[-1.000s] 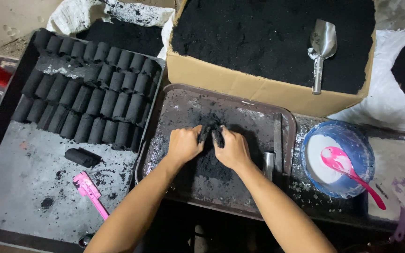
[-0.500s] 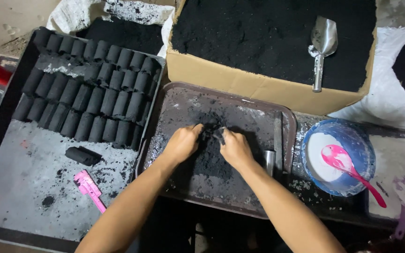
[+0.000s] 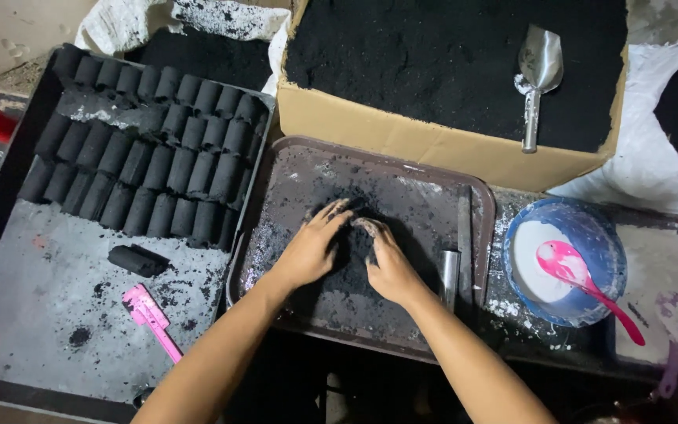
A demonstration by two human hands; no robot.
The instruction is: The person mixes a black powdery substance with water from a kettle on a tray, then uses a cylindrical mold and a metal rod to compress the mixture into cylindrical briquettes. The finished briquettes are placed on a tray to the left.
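A brown tray (image 3: 480, 204) lies in the middle, dusted with black powder. On it sits a small heap of black powder (image 3: 353, 259). My left hand (image 3: 309, 250) presses flat on the heap's left side, fingers spread and blackened. On the heap's right side rests my right hand (image 3: 390, 265), palm down with fingers together. Both hands cup the heap between them. A metal tube (image 3: 450, 276) lies on the tray just right of my right hand.
Rows of black cylindrical briquettes (image 3: 147, 153) fill a dark tray (image 3: 33, 314) on the left, with one loose briquette (image 3: 138, 260) and a pink tool (image 3: 152, 318). A cardboard box (image 3: 433, 145) of black powder holds a metal scoop (image 3: 537, 78). A blue bowl (image 3: 598, 235) holds white paste and a pink spoon (image 3: 582, 279).
My hands have flattened from gripping the heap's top to pressing its two sides; the fingers have spread out and the heap sits lower between them.
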